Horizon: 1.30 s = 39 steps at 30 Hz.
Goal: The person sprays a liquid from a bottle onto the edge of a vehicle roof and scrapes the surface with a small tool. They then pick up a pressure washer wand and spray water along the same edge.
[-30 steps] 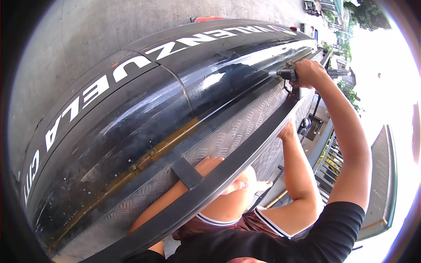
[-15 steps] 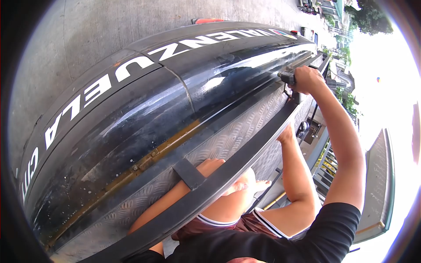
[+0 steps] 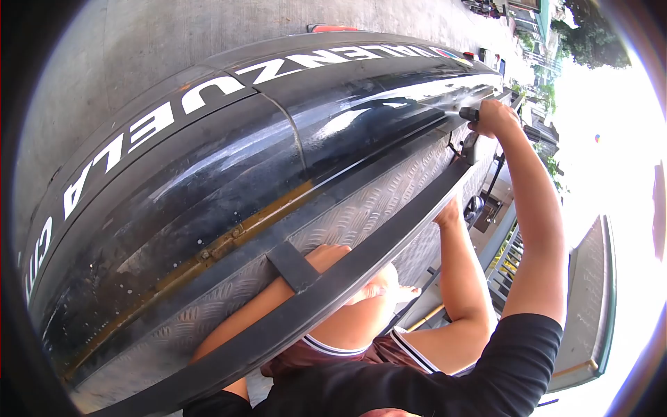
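Note:
My right hand (image 3: 497,118) is wrapped round a dark spray nozzle (image 3: 469,113), high on the right. A fine spray leaves the nozzle towards the glossy black curved panel (image 3: 229,187), which has large white letters. A brown strip (image 3: 229,240) runs along the panel's lower edge. My left forearm passes behind the dark metal rail (image 3: 326,299). My left hand (image 3: 328,257) is low, beside the diamond-patterned metal plate (image 3: 361,215) and near my bent knee; the rail and bracket hide much of it, and its fingers are not clear.
Grey concrete ground (image 3: 153,62) lies beyond the panel, with a red object (image 3: 333,28) at its far edge. My bare legs are bent beside the rail. A fence (image 3: 506,260), a building and trees stand on the right.
My right hand and the nozzle have shifted slightly up and right. A white spray is now visible at the nozzle. The whole view has shifted a little.

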Each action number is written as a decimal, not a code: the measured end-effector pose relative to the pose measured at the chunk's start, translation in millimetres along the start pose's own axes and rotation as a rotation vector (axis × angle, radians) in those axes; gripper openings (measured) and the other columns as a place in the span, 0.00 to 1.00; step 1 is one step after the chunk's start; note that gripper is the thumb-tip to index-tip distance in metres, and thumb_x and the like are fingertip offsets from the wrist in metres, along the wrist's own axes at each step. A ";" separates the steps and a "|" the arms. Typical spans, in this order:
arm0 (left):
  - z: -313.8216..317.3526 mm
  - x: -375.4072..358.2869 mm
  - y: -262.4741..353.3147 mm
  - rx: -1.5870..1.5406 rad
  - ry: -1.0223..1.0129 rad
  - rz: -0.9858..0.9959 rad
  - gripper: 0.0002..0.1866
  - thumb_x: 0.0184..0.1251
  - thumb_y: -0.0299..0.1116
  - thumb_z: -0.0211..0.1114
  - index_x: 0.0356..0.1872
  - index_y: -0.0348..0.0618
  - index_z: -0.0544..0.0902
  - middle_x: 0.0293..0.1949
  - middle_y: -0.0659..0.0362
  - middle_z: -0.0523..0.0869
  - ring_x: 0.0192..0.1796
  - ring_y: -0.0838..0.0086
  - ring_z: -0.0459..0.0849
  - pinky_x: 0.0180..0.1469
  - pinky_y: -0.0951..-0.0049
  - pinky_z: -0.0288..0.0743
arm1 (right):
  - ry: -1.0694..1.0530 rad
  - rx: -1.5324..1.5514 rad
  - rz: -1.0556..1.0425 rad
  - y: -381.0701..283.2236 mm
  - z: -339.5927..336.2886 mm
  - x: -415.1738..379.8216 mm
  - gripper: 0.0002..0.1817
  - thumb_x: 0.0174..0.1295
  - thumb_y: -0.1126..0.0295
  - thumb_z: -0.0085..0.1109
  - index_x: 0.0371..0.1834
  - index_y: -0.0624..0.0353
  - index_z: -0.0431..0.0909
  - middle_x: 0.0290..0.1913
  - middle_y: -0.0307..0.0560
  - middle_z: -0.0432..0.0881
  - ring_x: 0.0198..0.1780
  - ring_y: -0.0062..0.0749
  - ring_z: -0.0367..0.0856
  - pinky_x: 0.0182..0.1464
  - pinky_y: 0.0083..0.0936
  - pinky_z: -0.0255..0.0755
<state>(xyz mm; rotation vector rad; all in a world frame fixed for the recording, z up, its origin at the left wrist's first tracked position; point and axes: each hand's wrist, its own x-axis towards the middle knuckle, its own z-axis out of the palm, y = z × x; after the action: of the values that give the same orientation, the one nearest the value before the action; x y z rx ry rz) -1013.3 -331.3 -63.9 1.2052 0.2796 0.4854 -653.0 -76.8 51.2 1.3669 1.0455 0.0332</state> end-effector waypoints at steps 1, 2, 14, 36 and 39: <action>-0.3 1.1 -1.2 0.001 0.001 0.002 0.25 0.71 0.56 0.72 0.38 0.39 0.87 0.31 0.42 0.88 0.37 0.45 0.90 0.43 0.49 0.81 | 0.004 -0.002 0.009 2.0 -0.6 2.4 0.29 0.64 0.45 0.77 0.56 0.59 0.92 0.53 0.53 0.94 0.57 0.50 0.93 0.61 0.47 0.85; 0.0 1.5 -1.6 0.003 0.002 0.004 0.25 0.71 0.56 0.72 0.38 0.39 0.87 0.31 0.43 0.88 0.37 0.46 0.89 0.43 0.49 0.81 | -0.003 -0.004 0.028 3.7 -0.6 4.6 0.29 0.64 0.45 0.77 0.56 0.58 0.92 0.54 0.53 0.94 0.58 0.49 0.93 0.62 0.47 0.85; -0.3 -1.0 2.6 0.017 -0.022 -0.001 0.24 0.71 0.55 0.73 0.37 0.39 0.86 0.30 0.44 0.87 0.36 0.47 0.88 0.42 0.49 0.80 | -0.092 -0.015 -0.020 -0.4 -0.1 3.8 0.39 0.62 0.29 0.69 0.56 0.56 0.92 0.57 0.53 0.93 0.60 0.50 0.92 0.64 0.48 0.83; -1.8 3.0 -14.5 -0.029 -0.120 -0.005 0.24 0.70 0.55 0.73 0.35 0.39 0.85 0.29 0.46 0.85 0.35 0.49 0.87 0.42 0.51 0.78 | 0.002 0.054 -0.095 4.3 -9.3 -15.5 0.35 0.60 0.35 0.77 0.47 0.60 0.93 0.47 0.54 0.94 0.52 0.51 0.94 0.58 0.46 0.86; 2.6 2.2 -15.0 -0.026 -0.123 -0.001 0.24 0.70 0.55 0.74 0.35 0.39 0.85 0.29 0.47 0.85 0.35 0.50 0.86 0.41 0.51 0.78 | -0.022 0.042 -0.154 -2.1 -17.5 -27.4 0.33 0.60 0.39 0.79 0.48 0.62 0.93 0.48 0.55 0.94 0.53 0.52 0.94 0.58 0.47 0.87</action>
<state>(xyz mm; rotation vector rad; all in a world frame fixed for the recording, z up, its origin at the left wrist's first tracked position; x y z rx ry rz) -1007.1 -336.4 -77.0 1.2048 0.1681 0.4110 -680.8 -79.6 68.1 1.3177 1.1355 -0.1182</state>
